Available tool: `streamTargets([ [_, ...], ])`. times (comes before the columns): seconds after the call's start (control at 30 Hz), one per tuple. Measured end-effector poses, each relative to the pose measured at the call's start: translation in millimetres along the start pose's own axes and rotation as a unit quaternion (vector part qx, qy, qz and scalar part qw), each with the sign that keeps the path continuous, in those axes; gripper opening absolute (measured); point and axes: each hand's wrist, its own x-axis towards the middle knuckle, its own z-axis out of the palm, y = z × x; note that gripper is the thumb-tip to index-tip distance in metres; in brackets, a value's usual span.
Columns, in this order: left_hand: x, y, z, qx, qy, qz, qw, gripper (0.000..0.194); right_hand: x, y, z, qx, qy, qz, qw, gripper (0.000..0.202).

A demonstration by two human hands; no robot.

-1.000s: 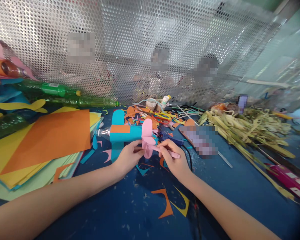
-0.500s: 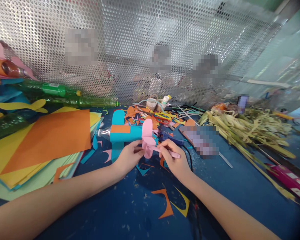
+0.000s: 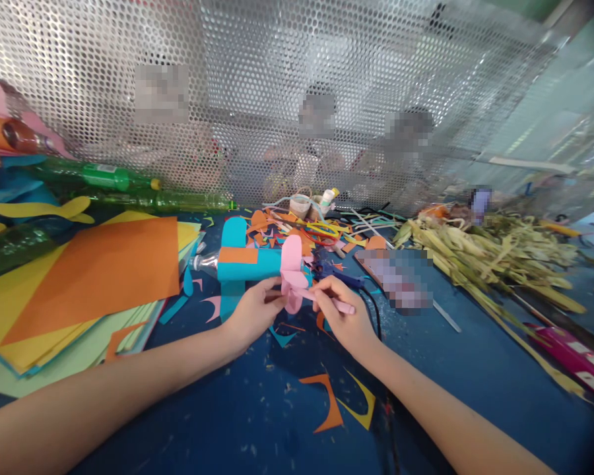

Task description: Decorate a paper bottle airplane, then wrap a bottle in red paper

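Observation:
A plastic bottle lies on its side, wrapped in blue paper with an orange patch. A blue paper wing spans its front part, and pink paper shapes stand at its rear end. With thumb and fingers closed, my left hand steadies the lower pink paper at the bottle's rear. A slim pink pen is pinched in my right hand, its tip at that pink paper. The exact contact point is too small to make out. Behind the right hand lies a dark blue tool with a cord, perhaps a glue gun.
Stacked coloured paper and green bottles occupy the left. Paper scraps and cups are at the back. A phone, dried husks and a magenta box lie right. People sit beyond the perforated screen.
My right hand and the pen have shifted very slightly to the left. The bottle and my left hand stay in place.

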Motion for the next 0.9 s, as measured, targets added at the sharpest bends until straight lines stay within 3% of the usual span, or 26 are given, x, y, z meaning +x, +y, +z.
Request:
streamTargets([
  [0.9, -0.5, 0.1, -0.9, -0.004, 0.0, -0.002, 1.0, 0.036, 0.1, -0.7, -3.4, 0.009, 0.0, 0.012, 1.0, 0.019],
])
